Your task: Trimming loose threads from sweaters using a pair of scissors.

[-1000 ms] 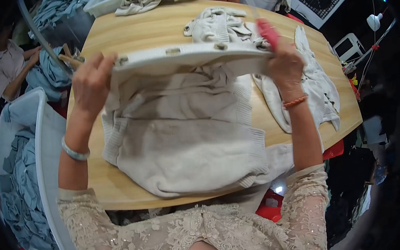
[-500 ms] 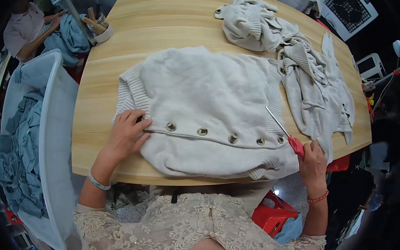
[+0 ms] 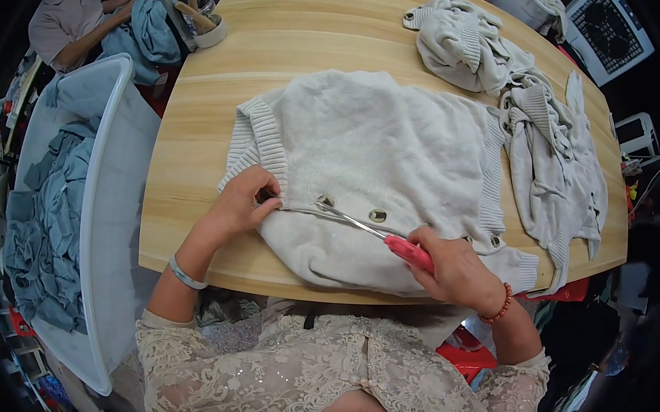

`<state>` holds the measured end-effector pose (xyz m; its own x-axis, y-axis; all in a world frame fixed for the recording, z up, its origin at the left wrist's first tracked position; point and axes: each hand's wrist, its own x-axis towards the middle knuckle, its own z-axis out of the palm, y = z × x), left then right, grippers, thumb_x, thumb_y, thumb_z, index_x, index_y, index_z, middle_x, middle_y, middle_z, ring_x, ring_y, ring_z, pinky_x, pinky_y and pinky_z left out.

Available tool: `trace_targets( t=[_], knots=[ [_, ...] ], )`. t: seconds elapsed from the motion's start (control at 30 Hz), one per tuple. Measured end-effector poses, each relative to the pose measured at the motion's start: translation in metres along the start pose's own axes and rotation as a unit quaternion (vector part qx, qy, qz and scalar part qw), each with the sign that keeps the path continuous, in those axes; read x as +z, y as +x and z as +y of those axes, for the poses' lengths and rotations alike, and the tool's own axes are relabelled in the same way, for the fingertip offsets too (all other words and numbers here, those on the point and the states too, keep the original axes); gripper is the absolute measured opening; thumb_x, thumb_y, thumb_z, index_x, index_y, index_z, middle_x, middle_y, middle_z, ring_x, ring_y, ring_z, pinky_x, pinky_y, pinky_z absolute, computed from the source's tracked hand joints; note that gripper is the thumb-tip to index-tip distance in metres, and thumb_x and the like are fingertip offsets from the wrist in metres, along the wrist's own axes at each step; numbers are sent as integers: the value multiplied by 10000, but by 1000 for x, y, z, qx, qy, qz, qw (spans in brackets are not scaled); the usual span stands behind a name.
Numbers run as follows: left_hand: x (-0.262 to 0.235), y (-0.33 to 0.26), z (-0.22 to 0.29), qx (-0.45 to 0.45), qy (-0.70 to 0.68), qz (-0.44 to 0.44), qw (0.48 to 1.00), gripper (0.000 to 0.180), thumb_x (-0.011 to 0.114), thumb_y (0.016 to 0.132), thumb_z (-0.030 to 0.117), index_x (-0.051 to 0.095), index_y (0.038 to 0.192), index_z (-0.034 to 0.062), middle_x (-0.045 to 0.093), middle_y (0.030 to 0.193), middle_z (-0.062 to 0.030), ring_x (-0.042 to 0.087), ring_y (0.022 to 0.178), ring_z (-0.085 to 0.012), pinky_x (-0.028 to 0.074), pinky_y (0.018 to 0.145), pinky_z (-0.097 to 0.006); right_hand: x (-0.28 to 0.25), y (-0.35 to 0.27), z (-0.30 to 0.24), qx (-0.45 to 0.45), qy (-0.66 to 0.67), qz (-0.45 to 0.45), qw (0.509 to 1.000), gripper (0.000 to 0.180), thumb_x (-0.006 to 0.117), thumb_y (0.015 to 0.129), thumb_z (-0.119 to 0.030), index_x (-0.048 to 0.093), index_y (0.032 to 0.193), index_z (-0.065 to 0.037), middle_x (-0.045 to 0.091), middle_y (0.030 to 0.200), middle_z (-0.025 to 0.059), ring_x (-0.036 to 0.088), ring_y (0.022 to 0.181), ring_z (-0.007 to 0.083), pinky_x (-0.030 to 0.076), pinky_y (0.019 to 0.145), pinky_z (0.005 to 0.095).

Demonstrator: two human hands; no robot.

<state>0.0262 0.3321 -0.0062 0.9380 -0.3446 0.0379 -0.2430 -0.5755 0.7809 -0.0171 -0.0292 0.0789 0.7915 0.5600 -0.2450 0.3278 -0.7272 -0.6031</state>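
A cream knitted cardigan (image 3: 387, 147) lies spread in front of me, with large dark buttons along its front band. My left hand (image 3: 243, 201) is closed, pinching the band's left end beside the ribbed edge (image 3: 267, 141). Wrapped in my right hand (image 3: 453, 270) is a red-handled tool (image 3: 410, 254) with a long thin metal blade. Its tip points left and touches or overlaps the button nearest my left hand (image 3: 325, 202). Another button (image 3: 377, 215) shows just above the blade. My right fingers partly hide the handle and the band behind it.
More cream knitwear (image 3: 551, 157) is heaped along the table's right side. A white bin (image 3: 123, 183) of blue-grey garments stands at left. Beyond it, a person (image 3: 72, 29) handles blue cloth near a tool cup (image 3: 210, 33). A light-coloured fan (image 3: 607, 29) stands at far right.
My right hand has moved left along the band, bringing the blade from the right-hand buttons to the left one. My left hand keeps its hold. The whole view has shifted slightly.
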Motion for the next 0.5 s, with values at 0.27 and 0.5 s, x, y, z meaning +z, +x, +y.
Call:
trace_targets(
  t=[0.27, 0.5],
  knots=[
    [-8, 0, -2, 61, 69, -2, 996, 262, 748, 745, 92, 619, 968, 42, 610, 904, -99, 573, 858, -276, 475, 773, -359, 3, 26, -7, -1, 24, -60, 998, 339, 677, 861, -156, 515, 1144, -61, 644, 780, 205, 640, 730, 414, 489, 657, 457],
    [44, 21, 46, 63, 10, -28, 998, 380, 761, 761, 154, 593, 1086, 52, 579, 961, -142, 558, 949, -328, 466, 805, -394, -15, -11, -4, 83, 30, -48, 995, 341, 684, 853, -119, 522, 1148, -62, 641, 795, 202, 649, 766, 396, 492, 675, 431]
  ],
)
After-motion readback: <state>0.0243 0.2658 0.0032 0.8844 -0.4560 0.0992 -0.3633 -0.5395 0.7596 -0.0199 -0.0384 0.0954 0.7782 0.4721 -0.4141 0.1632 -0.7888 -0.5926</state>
